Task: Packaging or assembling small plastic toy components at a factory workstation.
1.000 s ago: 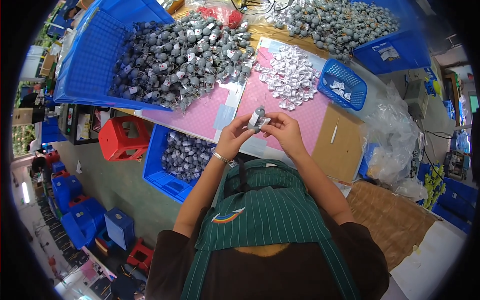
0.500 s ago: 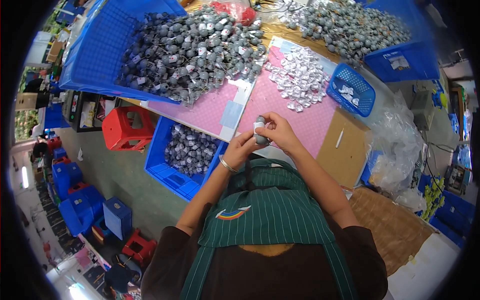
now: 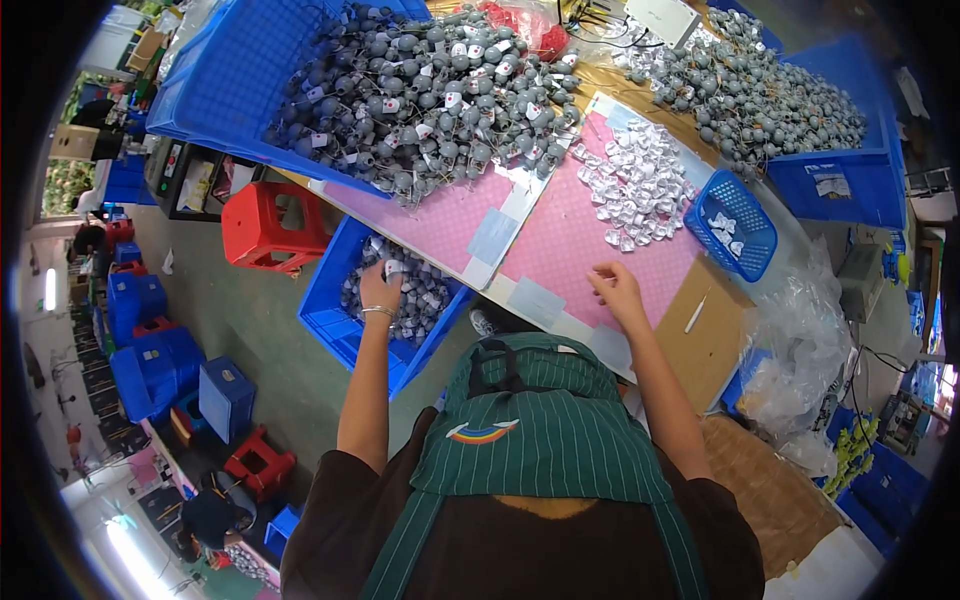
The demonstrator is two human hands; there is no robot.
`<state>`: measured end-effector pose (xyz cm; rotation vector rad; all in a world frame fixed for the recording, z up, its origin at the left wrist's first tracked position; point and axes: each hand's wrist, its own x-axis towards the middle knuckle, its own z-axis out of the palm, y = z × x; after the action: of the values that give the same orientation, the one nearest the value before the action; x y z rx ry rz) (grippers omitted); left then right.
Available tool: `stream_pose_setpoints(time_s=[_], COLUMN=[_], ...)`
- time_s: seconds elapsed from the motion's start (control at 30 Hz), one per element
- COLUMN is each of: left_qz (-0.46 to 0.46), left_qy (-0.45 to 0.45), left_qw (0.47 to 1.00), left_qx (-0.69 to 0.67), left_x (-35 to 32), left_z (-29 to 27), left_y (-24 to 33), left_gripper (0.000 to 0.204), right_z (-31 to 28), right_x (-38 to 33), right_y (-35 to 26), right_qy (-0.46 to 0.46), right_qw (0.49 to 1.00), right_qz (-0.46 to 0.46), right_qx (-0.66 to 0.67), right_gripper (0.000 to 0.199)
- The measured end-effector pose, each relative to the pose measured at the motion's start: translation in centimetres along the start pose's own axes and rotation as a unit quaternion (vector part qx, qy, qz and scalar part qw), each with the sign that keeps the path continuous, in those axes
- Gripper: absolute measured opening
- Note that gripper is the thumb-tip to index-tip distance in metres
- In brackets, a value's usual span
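Beneath the left hand [image 3: 381, 291] in the head view, rounded grey pieces [image 3: 427, 293] are held in a smooth blue bin [image 3: 328, 322], apparently set low for easy reach; whether one is pinched cannot be told. Beyond the right hand [image 3: 619, 291], fingers loosely parted, shiny white pieces [image 3: 636, 188] are heaped on the pink-covered desk [image 3: 562, 240].

Legible wording: none that I can make out from my end.
Item, white sticker [image 3: 830, 182], on the right-hand crate [image 3: 877, 190]: print too small for me to read.
Items, white tags [image 3: 391, 104], several red-marked, on grey parts [image 3: 430, 122].
Item, rainbow emblem [image 3: 482, 433], on the apron [image 3: 560, 455].
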<state>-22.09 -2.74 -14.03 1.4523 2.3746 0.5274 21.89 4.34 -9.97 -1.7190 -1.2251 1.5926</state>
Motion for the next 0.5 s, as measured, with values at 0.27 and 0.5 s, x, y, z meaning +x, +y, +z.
stream_pose_setpoints(time_s=[0.27, 0.5], left_qz=[0.24, 0.34], left_qy=[0.056, -0.089], left_qw=[0.969, 0.913], left_qx=[-0.023, 0.209], left_x=[10.5, 18.7], left_z=[4.7, 11.9], left_y=[14.5, 18.7], left_gripper=[0.02, 0.017], right_z=[-3.8, -2.7], right_x=[5.4, 7.2], right_y=[4.0, 5.9], right_qy=[0.173, 0.234], right_qw=[0.956, 0.906], right_qz=[-0.096, -0.156], right_qx=[-0.219, -0.318], right_gripper=[0.03, 0.036])
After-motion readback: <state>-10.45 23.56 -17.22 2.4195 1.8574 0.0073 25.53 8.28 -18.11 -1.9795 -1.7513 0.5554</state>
